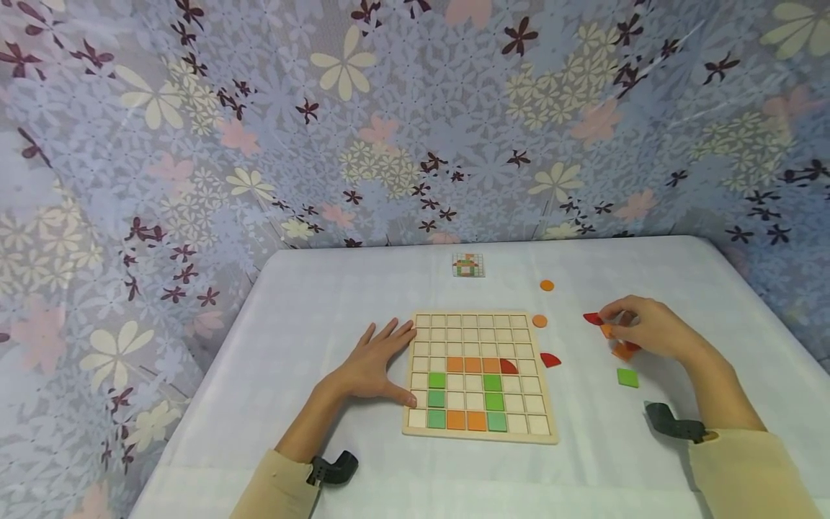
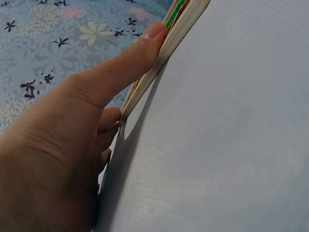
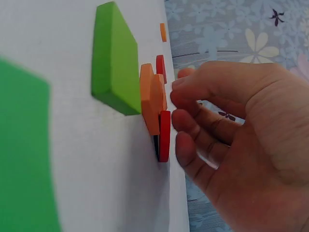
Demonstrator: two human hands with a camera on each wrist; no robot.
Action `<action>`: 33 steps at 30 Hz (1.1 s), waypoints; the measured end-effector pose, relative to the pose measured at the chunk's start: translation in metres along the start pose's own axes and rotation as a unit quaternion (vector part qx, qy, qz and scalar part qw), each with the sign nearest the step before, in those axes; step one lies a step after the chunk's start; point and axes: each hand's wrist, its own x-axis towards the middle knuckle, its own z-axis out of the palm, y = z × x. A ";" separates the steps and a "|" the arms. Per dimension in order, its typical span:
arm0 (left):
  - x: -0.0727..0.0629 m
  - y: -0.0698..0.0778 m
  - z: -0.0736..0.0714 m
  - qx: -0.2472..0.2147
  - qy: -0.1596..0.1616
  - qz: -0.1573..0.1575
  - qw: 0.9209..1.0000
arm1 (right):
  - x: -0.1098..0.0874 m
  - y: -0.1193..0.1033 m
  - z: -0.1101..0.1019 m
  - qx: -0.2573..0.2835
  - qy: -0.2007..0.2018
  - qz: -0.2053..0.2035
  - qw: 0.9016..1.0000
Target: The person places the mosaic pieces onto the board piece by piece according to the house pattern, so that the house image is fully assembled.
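Observation:
My left hand (image 1: 372, 366) is spread beside the wooden grid board (image 1: 476, 437), with fingertips at its left edge. Its thumb (image 2: 152, 36) rests against the frame. Green, orange and teal squares plus one red quarter-circle lie in the board's cells. Over on the right, my right hand (image 1: 648, 328) reaches down to loose pieces, fingers bent and fingertips close above them. A red quarter-circle (image 1: 591, 318) and an orange piece (image 1: 607, 331) lie right at its fingertips. Partly hidden under the hand are another orange piece (image 1: 621, 352) and a red piece (image 3: 164, 137).
A green square (image 1: 627, 378) lies nearer me than the right hand. Two orange discs, one farther back (image 1: 547, 285) and one by the board's corner (image 1: 540, 321), lie flat. A red quarter-circle (image 1: 550, 360) sits beside the board. Behind the board is a small pattern card (image 1: 468, 265).

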 end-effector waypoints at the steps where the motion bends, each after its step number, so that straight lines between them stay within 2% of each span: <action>1: 0.000 0.000 0.000 -0.001 0.000 -0.001 1.000 | 0.001 0.001 0.001 0.000 -0.003 0.002 1.000; 8: 0.000 0.000 0.000 0.001 0.001 -0.001 1.000 | 0.001 0.008 0.003 -0.005 -0.016 0.008 1.000; 25: -0.001 0.000 -0.002 -0.001 0.006 0.007 1.000 | 0.002 0.005 0.006 -0.020 -0.009 0.016 1.000; 33: -0.001 0.001 -0.002 -0.003 0.004 0.007 1.000 | 0.003 -0.011 0.013 -0.003 -0.008 -0.015 1.000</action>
